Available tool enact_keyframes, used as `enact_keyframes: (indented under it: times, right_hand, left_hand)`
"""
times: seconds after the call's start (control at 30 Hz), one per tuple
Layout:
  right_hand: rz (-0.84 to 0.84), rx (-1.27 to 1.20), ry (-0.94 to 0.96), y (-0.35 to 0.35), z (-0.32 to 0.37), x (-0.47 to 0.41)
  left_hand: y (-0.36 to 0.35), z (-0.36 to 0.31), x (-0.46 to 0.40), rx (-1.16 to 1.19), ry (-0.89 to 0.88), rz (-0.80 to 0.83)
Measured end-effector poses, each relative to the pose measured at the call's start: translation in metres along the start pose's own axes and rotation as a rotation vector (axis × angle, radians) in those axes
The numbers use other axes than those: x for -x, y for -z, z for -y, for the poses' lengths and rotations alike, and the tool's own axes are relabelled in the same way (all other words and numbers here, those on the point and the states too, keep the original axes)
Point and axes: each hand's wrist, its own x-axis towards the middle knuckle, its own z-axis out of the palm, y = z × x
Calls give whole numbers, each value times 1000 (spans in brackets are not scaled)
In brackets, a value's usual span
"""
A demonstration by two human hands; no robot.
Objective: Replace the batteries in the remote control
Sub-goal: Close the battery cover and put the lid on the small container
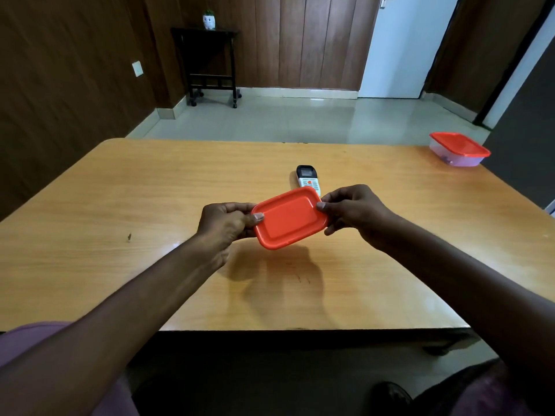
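Two hands' fingers (259, 217) pinching glossy rounded-rectangular red lid (289, 222), remote (308, 179) behind, wooden table (120, 205)

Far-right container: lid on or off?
On. The red lid sits flat over the clear container at the table's far right.

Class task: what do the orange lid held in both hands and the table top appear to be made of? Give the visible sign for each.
Orange lid: probably moulded plastic, with uniform colour, a smooth matt surface and rounded raised rim. Table top: wood or wood-look laminate, with grain lines and glossy reflections; which one is unclear.
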Motion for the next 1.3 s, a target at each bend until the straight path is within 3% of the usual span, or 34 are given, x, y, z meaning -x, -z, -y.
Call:
enact_keyframes:
  times: [0.17, 0.27, 0.43, 0.53, 0.87, 1.03, 1.3]
  right_hand:
    - [-2, -95, 28, -30, 0, -1]
    - [83, -130, 47, -62, 4, 2]
    - [174, 111, 172, -121, 8, 8]
    - [162, 79, 198, -159, 15, 8]
    - [214, -538, -156, -314, 56, -9]
    - [223, -510, -251, -395, 73, -18]
    - [261, -388, -219, -483, 89, -28]
  left_hand:
    - [36, 4, 10, 37, 46, -29]
    - [67, -1, 14, 64, 87, -94]
    - [129, -12, 13, 14, 114, -171]
    - [166, -20, 19, -5, 127, -172]
    - [293, -31, 48, 24, 107, -388]
    - [345, -35, 55, -61, 122, -542]
    - [415, -29, 57, -441, 181, -755]
